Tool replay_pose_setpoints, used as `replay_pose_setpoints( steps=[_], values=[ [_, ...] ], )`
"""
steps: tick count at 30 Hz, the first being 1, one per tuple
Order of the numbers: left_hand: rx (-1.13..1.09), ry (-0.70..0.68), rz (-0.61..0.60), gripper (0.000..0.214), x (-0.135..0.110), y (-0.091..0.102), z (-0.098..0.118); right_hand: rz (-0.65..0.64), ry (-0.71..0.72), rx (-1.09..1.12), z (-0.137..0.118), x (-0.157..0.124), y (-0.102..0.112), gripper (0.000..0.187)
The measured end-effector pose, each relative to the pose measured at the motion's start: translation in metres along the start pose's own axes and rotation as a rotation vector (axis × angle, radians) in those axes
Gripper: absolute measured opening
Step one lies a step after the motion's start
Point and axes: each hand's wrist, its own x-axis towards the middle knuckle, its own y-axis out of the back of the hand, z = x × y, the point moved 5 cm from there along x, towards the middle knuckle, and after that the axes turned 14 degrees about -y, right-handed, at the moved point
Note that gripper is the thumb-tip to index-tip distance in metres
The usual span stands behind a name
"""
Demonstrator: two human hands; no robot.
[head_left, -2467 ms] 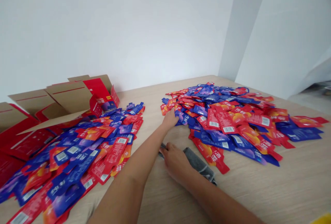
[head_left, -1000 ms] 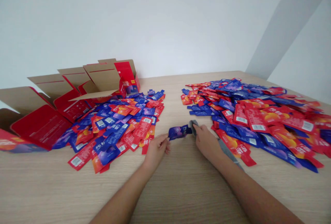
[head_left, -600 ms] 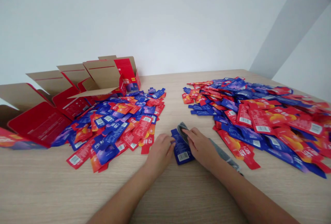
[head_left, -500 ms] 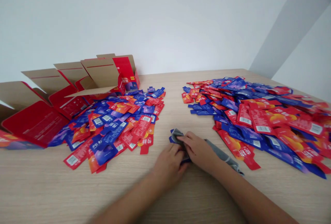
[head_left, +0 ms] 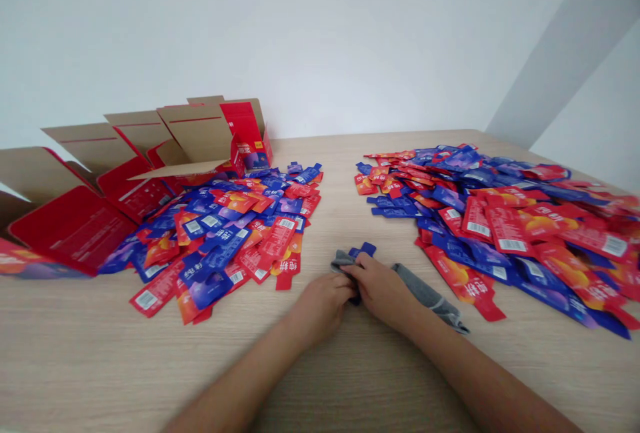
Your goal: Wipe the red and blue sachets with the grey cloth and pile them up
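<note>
My two hands meet at the middle of the wooden table (head_left: 350,379). My left hand (head_left: 320,305) pinches the near end of a blue packet (head_left: 364,250) that lies flat. My right hand (head_left: 383,286) presses a grey cloth (head_left: 425,293) onto that packet; the cloth's front end (head_left: 341,260) pokes out past the fingers. Most of the packet is hidden under the hands. A pile of red and blue packets (head_left: 235,233) lies to the left, and a larger pile (head_left: 500,213) to the right.
Several opened red cardboard boxes (head_left: 165,146) with brown flaps stand at the back left, behind the left pile. A white wall runs behind the table. Bare wood shows between the piles and along the near edge.
My left hand reached into the right pile, then brought one blue packet to the middle. The packet was laid flat and my right hand moved the cloth onto it. Both hands have closed together.
</note>
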Motion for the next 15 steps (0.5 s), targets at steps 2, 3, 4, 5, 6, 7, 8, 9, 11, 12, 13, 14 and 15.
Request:
replay_pose_setpoints(
  steps=[2,3,4,5,6,7,8,9,11,12,13,14,15],
  values=[
    [-0.033,0.030,0.046,0.036,-0.001,0.003,-0.005,-0.007,-0.060,-0.043,0.000,0.003,0.000,0.040],
    [-0.041,0.045,0.074,0.035,-0.001,0.003,-0.007,0.006,-0.106,-0.062,0.003,0.006,0.002,0.040],
    [-0.046,0.062,0.103,0.034,-0.001,0.003,-0.009,0.026,-0.158,-0.078,0.007,0.009,0.003,0.041],
    [-0.045,0.081,0.130,0.032,-0.001,0.002,-0.010,0.050,-0.209,-0.091,0.012,0.012,0.005,0.041],
    [-0.038,0.104,0.154,0.031,-0.001,0.000,-0.010,0.071,-0.251,-0.099,0.017,0.014,0.007,0.042],
    [-0.022,0.135,0.178,0.031,-0.001,-0.001,-0.011,0.089,-0.278,-0.099,0.022,0.015,0.008,0.042],
    [0.001,0.176,0.199,0.032,-0.001,-0.002,-0.012,0.105,-0.289,-0.089,0.025,0.016,0.008,0.043],
    [0.028,0.226,0.215,0.037,0.000,-0.003,-0.015,0.119,-0.286,-0.069,0.028,0.016,0.008,0.043],
    [0.065,0.335,0.221,0.054,0.002,-0.004,-0.021,0.143,-0.256,-0.010,0.031,0.015,0.007,0.044],
    [0.062,0.390,0.208,0.061,0.003,-0.004,-0.024,0.153,-0.245,0.020,0.032,0.014,0.007,0.044],
    [0.042,0.443,0.186,0.064,0.005,-0.004,-0.029,0.162,-0.240,0.049,0.032,0.014,0.007,0.043],
    [0.009,0.493,0.164,0.065,0.007,-0.004,-0.034,0.172,-0.240,0.076,0.033,0.013,0.007,0.043],
    [-0.036,0.536,0.152,0.063,0.008,-0.003,-0.039,0.182,-0.241,0.103,0.034,0.013,0.008,0.043]
  ],
)
